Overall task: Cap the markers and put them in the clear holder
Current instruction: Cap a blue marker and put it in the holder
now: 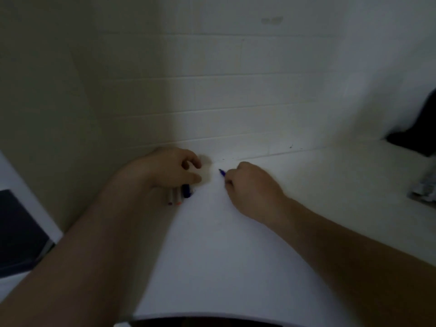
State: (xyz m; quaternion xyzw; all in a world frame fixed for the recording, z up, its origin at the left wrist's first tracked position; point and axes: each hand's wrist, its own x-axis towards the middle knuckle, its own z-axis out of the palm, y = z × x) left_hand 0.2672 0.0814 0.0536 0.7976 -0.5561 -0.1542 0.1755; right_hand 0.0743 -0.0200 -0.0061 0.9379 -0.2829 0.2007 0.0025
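A: Holding something blue, is the right hand (245,185)?

B: Yes, its fingers are curling round a blue marker (221,173) near the back edge of the worktop (236,256). The left hand (169,168) is curling above more markers (178,197).

A: Capping next?

B: Probably. Line the cap up straight, then push. I am not seeing the clear holder.
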